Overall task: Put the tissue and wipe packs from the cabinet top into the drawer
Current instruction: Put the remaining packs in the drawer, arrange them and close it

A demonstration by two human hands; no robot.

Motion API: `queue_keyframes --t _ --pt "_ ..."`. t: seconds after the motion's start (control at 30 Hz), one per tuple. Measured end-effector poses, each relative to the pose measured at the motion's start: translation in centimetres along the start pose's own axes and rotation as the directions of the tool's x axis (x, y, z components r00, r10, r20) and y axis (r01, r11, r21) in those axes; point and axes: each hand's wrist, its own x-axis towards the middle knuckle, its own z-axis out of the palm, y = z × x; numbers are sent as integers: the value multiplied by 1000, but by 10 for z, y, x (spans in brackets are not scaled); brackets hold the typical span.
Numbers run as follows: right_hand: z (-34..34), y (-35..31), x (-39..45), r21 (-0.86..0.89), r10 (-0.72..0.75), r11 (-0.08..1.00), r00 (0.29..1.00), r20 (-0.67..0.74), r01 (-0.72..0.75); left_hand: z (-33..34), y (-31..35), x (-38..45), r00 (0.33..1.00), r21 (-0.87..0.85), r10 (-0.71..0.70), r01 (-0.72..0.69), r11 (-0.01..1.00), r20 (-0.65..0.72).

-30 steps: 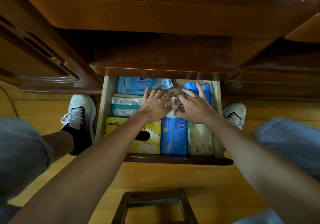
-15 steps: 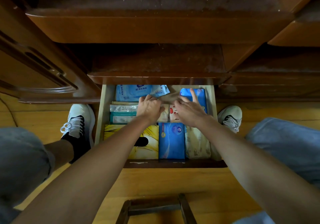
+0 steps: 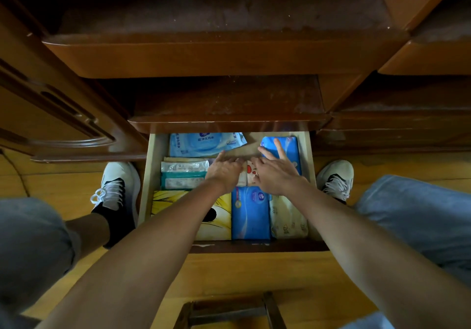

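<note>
Head view: half a second ago the left hand [image 3: 224, 172] was bunched, knuckles up, over the small packs; now its fingers lie nearly straight and flat, pointing toward the drawer's back edge. The right hand [image 3: 276, 173] has flattened too, fingers spread, two of them reaching over the blue pack [image 3: 288, 150] in the back right corner of the drawer [image 3: 150, 175]. Both hands press down side by side on the small red-dotted pack [image 3: 251, 175] in the middle of the drawer; it shows only in the gap between the hands, mostly hidden beneath them, and its long axis seems to run front to back.

A pale blue wipe pack [image 3: 201, 144] lies across the back left corner, tilted, its right end lifted toward the back edge. Along the left wall lie two clear-and-teal packs [image 3: 182, 174], long axes left to right. At the front edge sit a yellow tissue box [image 3: 216, 216], a blue tissue pack [image 3: 251, 214] and a cream pack [image 3: 288, 219], the last two lengthwise front to back, touching.
</note>
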Motion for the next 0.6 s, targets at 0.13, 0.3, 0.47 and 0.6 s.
queue_keyframes --t 0.13,0.3,0.47,0.6 --pt "-2 -6 13 112 77 991 996 -36 -73 2 -7 -6 999 -122 43 -45 991 -22" --pt "-22 -32 53 239 58 970 997 -49 -44 2 -45 -32 916 -294 -230 132 947 -328" --pt "-36 -48 91 375 162 895 958 236 -243 9 -98 -66 906 -131 -306 279 951 -292" --pt "-32 -51 107 258 156 941 957 244 -219 16 -108 -73 935 -83 -238 224 971 -263"
